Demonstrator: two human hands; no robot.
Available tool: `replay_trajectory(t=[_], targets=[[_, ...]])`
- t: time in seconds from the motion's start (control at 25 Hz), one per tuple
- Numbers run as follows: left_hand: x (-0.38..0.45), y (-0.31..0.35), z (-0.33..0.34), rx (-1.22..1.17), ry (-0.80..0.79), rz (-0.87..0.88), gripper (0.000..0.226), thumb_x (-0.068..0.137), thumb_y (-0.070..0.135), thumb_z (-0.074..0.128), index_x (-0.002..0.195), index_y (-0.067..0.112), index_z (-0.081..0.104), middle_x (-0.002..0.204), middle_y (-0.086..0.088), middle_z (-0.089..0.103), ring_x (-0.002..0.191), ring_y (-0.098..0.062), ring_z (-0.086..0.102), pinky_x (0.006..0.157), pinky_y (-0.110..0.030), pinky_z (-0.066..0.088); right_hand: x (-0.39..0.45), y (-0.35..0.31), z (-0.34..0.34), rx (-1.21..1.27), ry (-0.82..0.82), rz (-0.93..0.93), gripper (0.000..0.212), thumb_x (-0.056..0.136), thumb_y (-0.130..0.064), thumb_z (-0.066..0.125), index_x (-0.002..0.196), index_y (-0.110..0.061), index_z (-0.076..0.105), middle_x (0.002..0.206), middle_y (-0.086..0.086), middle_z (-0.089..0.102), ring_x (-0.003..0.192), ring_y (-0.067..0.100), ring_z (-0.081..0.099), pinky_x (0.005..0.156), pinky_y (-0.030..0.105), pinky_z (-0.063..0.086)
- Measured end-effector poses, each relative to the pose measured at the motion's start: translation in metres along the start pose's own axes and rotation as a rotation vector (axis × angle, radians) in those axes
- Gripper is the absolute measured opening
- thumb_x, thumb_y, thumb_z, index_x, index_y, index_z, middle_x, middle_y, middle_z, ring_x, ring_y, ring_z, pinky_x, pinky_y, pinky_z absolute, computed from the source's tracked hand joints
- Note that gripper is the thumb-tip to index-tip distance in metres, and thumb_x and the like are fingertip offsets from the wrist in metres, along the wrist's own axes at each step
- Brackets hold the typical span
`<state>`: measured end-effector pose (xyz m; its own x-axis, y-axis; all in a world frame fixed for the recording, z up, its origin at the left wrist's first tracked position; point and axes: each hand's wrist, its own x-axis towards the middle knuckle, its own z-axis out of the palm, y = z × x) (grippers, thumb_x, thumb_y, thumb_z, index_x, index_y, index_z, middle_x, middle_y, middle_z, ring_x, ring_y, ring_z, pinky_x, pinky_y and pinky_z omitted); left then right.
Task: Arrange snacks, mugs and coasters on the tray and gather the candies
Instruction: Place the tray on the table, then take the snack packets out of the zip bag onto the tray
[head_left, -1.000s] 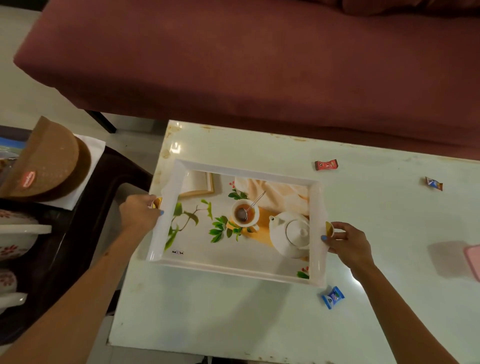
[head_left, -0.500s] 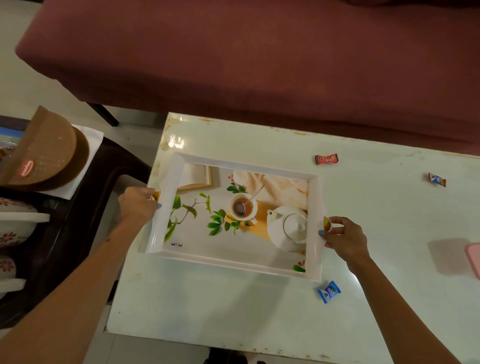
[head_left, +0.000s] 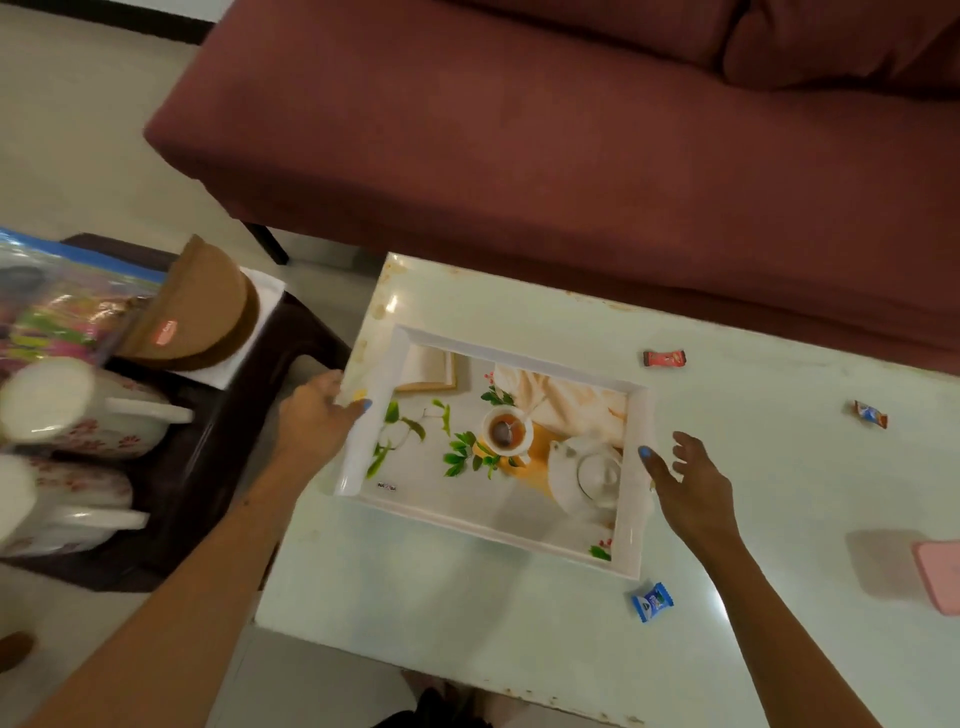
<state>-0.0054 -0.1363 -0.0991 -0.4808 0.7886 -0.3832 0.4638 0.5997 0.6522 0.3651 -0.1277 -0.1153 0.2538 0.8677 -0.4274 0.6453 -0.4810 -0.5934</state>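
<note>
A white tray (head_left: 374, 415) printed with a teapot and cup picture lies flat on the pale table (head_left: 467, 597). My left hand (head_left: 317, 421) still grips its left rim. My right hand (head_left: 691, 488) hovers by the right rim with fingers spread, holding nothing. Three wrapped candies lie loose on the table: a red candy (head_left: 664, 358) behind the tray, a blue candy (head_left: 652, 601) in front of its right corner, an orange and blue candy (head_left: 871, 414) far right. Two floral white mugs (head_left: 78, 410) lie on the dark side table (head_left: 208, 467), beside brown round coasters (head_left: 200, 312).
A maroon sofa (head_left: 571, 130) runs along the far side of the table. A colourful snack packet (head_left: 57, 306) sits at the far left of the side table. A pink object (head_left: 940, 574) lies at the table's right edge.
My right hand has let go of the tray's right handle and opened. The view has swung left, bringing the mugs and the snack packet into sight.
</note>
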Motion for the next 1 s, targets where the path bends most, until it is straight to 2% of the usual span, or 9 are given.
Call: replay_trajectory(t=[0.16, 0.24, 0.36, 0.4, 0.48, 0.6, 0.76, 0.88, 1.0], targets=[[-0.066, 0.01, -0.078, -0.262, 0.118, 0.211, 0.041, 0.08, 0.015, 0.067, 0.119, 0.012, 0.056, 0.105, 0.0, 0.065, 0.087, 0.0, 0.061, 0.076, -0.006, 0.048, -0.031, -0.093, 0.001, 0.023, -0.085, -0.259, 0.051, 0.091, -0.039, 0.053, 0.134, -0.012, 0.045, 0.138, 0.01, 0.053, 0.12, 0.027, 0.055, 0.095, 0.032, 0.04], [-0.09, -0.002, -0.117, -0.34, 0.246, 0.238, 0.034, 0.082, 0.019, 0.065, 0.115, 0.02, 0.058, 0.099, 0.007, 0.067, 0.088, -0.002, 0.064, 0.075, -0.013, 0.053, -0.048, -0.143, 0.016, 0.065, -0.141, -0.364, 0.047, 0.092, -0.036, 0.054, 0.132, -0.013, 0.048, 0.137, 0.009, 0.053, 0.119, 0.026, 0.055, 0.092, 0.028, 0.039], [-0.115, -0.033, -0.168, -0.533, 0.5, 0.074, 0.021, 0.085, 0.015, 0.06, 0.106, 0.019, 0.06, 0.095, -0.004, 0.067, 0.084, -0.022, 0.066, 0.078, -0.039, 0.056, -0.08, -0.214, 0.054, 0.085, -0.256, -0.492, 0.045, 0.092, -0.036, 0.054, 0.131, -0.014, 0.05, 0.136, 0.007, 0.053, 0.117, 0.024, 0.055, 0.089, 0.024, 0.038], [-0.119, -0.045, -0.183, -0.583, 0.565, 0.012, 0.02, 0.086, 0.014, 0.059, 0.106, 0.018, 0.06, 0.097, -0.009, 0.067, 0.082, -0.024, 0.066, 0.075, -0.038, 0.057, -0.092, -0.236, 0.071, 0.09, -0.304, -0.524, 0.045, 0.092, -0.037, 0.054, 0.131, -0.014, 0.05, 0.136, 0.006, 0.053, 0.116, 0.023, 0.056, 0.088, 0.024, 0.039], [-0.12, -0.071, -0.21, -0.66, 0.632, -0.085, 0.022, 0.088, 0.015, 0.057, 0.109, 0.013, 0.059, 0.096, -0.013, 0.067, 0.078, -0.02, 0.065, 0.061, -0.023, 0.057, -0.111, -0.277, 0.106, 0.088, -0.389, -0.57, 0.047, 0.091, -0.041, 0.054, 0.13, -0.015, 0.051, 0.133, 0.005, 0.055, 0.115, 0.021, 0.056, 0.089, 0.026, 0.041], [-0.106, -0.103, -0.24, -0.769, 0.601, -0.249, 0.033, 0.09, 0.02, 0.055, 0.12, 0.006, 0.052, 0.092, -0.008, 0.064, 0.074, -0.016, 0.062, 0.052, -0.016, 0.054, -0.13, -0.329, 0.16, 0.061, -0.472, -0.588, 0.048, 0.09, -0.044, 0.054, 0.128, -0.015, 0.052, 0.127, 0.005, 0.059, 0.115, 0.021, 0.056, 0.095, 0.032, 0.044], [-0.058, -0.138, -0.27, -0.905, 0.511, -0.436, 0.039, 0.088, 0.025, 0.057, 0.119, 0.002, 0.05, 0.099, -0.012, 0.058, 0.081, -0.019, 0.056, 0.07, -0.031, 0.051, -0.135, -0.397, 0.243, 0.033, -0.512, -0.606, 0.043, 0.09, -0.04, 0.056, 0.124, -0.014, 0.055, 0.123, 0.004, 0.06, 0.112, 0.019, 0.057, 0.089, 0.029, 0.045], [-0.012, -0.156, -0.282, -0.935, 0.499, -0.573, 0.028, 0.085, 0.039, 0.059, 0.082, 0.011, 0.054, 0.074, -0.003, 0.049, 0.065, -0.013, 0.045, 0.064, -0.03, 0.041, -0.122, -0.438, 0.304, -0.118, -0.47, -0.64, 0.04, 0.092, -0.038, 0.054, 0.126, -0.016, 0.053, 0.125, 0.002, 0.06, 0.111, 0.018, 0.057, 0.08, 0.026, 0.041], [0.026, -0.17, -0.287, -0.955, 0.533, -0.73, 0.043, 0.084, 0.052, 0.053, 0.066, 0.013, 0.045, 0.066, -0.001, 0.043, 0.062, -0.016, 0.042, 0.071, -0.033, 0.037, -0.101, -0.463, 0.354, -0.21, -0.482, -0.627, 0.042, 0.094, -0.031, 0.05, 0.132, -0.012, 0.046, 0.134, 0.01, 0.054, 0.123, 0.025, 0.05, 0.097, 0.034, 0.041]])
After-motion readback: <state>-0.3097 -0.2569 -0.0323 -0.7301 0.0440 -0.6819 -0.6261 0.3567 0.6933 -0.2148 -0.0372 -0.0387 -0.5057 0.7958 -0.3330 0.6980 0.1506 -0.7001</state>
